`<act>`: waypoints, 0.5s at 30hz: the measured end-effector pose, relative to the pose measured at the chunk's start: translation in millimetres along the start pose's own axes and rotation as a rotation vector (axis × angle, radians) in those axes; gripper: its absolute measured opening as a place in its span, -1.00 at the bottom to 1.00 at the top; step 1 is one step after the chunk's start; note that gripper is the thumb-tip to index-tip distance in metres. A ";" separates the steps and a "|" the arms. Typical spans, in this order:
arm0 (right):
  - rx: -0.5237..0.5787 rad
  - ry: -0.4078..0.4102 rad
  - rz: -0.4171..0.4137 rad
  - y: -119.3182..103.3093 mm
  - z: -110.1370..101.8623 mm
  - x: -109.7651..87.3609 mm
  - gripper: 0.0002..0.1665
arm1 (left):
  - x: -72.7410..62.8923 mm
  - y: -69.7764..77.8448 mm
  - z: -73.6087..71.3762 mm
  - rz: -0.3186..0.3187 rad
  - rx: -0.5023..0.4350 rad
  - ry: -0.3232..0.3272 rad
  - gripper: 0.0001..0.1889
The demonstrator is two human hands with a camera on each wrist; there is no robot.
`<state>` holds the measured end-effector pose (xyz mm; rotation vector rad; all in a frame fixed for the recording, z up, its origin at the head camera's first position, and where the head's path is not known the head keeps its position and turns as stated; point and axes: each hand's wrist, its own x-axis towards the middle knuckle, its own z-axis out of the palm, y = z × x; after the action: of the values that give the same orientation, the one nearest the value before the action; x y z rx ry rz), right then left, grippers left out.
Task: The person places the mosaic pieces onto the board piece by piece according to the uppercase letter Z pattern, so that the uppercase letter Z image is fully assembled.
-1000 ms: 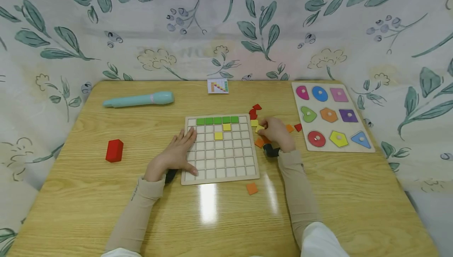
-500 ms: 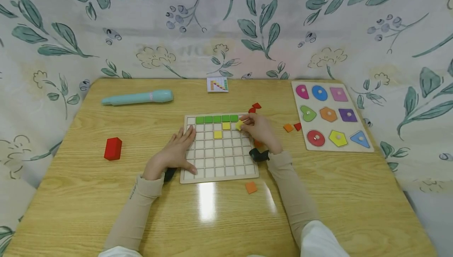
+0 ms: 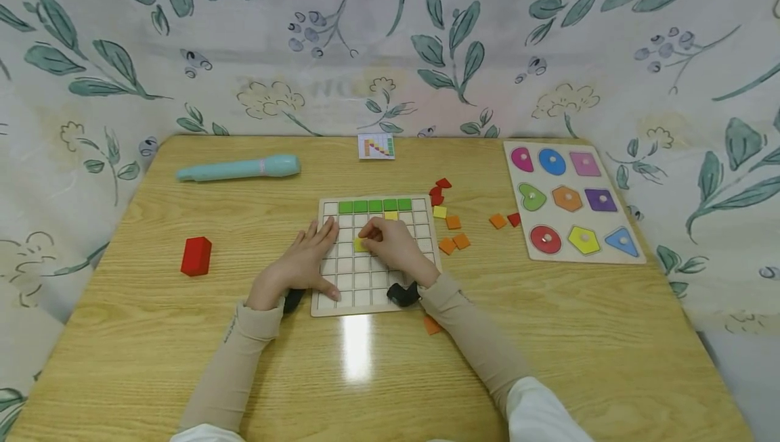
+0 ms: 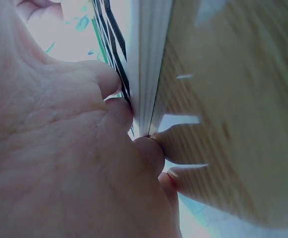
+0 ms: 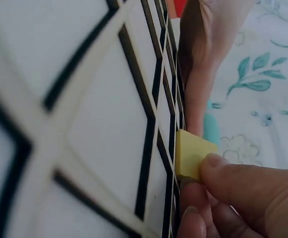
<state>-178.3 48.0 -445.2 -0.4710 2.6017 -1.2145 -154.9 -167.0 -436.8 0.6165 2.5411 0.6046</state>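
A wooden grid board lies in the middle of the table, with a row of green square tiles along its far side. My left hand rests spread over the board's left edge; the left wrist view shows its fingers against the board's side. My right hand pinches a yellow square tile between thumb and fingers, right at the grid. In the head view this yellow tile shows just left of the fingertips. Another yellow tile sits below the green row, partly covered by the right hand.
Several orange tiles, a yellow tile and red pieces lie right of the board. Farther right is a shape puzzle board. A red block, a teal stick and a pattern card also lie on the table.
My right hand picked up a yellow tile from the pieces at the right and carried it left across the board to the grid's middle. My left hand has stayed in place.
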 end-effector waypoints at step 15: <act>-0.044 -0.045 -0.051 6.2 -9.1 0.6 -0.79 | -0.4 1.0 -1.5 -0.004 -0.007 -0.010 0.45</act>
<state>-183.1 57.9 -444.3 -0.5700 2.5978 -1.1503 -155.0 -167.0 -434.9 0.6106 2.5290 0.6076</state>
